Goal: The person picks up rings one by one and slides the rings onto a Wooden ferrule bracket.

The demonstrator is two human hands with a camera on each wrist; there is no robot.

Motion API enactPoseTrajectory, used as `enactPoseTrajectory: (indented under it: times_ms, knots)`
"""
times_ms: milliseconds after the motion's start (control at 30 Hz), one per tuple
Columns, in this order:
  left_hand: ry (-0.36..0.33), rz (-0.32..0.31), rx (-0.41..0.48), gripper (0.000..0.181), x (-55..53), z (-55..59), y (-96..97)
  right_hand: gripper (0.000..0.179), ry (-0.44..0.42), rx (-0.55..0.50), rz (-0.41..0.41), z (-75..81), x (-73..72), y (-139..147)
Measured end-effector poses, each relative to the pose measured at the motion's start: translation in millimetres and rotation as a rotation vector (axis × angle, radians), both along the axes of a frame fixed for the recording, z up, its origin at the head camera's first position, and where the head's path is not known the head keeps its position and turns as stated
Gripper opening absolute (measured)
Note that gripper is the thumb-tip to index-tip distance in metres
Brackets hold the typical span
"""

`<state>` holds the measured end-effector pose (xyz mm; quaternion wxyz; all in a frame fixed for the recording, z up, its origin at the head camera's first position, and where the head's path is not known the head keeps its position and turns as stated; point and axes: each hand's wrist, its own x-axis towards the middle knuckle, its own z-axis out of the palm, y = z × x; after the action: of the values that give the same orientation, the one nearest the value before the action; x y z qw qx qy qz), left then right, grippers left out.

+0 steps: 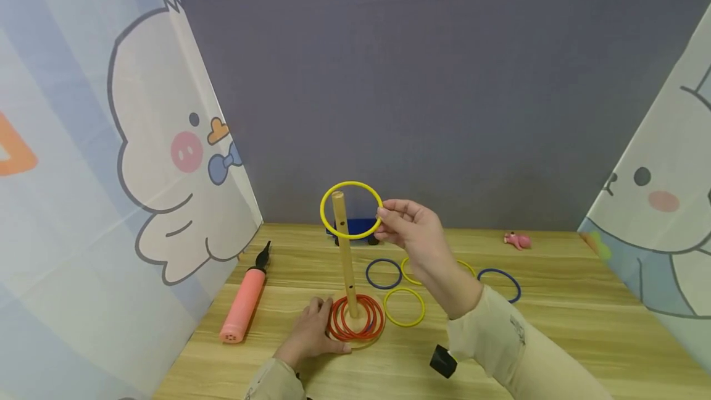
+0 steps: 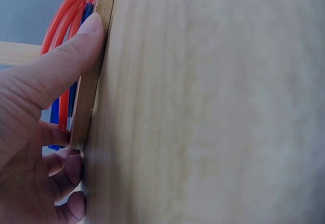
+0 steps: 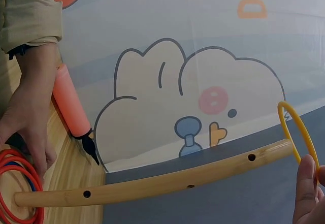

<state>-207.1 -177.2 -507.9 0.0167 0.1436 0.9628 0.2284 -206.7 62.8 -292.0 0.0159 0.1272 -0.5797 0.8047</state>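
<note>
A wooden post [image 1: 347,258] stands upright on a round wooden base [image 2: 89,102]. Several red rings [image 1: 380,313] lie round the post's foot, and blue shows beneath them. My left hand [image 1: 313,332] grips the base's edge, thumb at the near side and fingers at the left. With thumb and fingertips, my right hand [image 1: 416,236] pinches a yellow ring [image 1: 351,183] by its right side. This ring is held level with the post's top; the right wrist view shows the post tip [image 3: 288,147] right at it. Whether the tip passes through cannot be told.
Right of the base lie yellow rings [image 1: 404,325] and blue rings [image 1: 384,259], one partly behind my right forearm. A pink hand pump [image 1: 244,304] lies left. Behind stands a blue toy [image 1: 361,226]; a pink toy [image 1: 519,241] sits far right. A black block [image 1: 443,361] is near my right sleeve.
</note>
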Motion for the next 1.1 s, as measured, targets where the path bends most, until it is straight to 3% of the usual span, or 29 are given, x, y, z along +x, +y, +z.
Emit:
enactPoseTrajectory:
  times_ms: [233, 1100]
  knots:
    - [-0.025, 0.007, 0.008, 0.116, 0.5, -1.5, 0.8, 0.024, -0.066, 0.011, 0.014, -14.5, -7.4, -8]
    - [-0.005, 0.007, 0.019, 0.117, -1.6, -1.9, -0.7, 0.021, -0.252, 0.095, -0.003, -112.6, -16.1, -4]
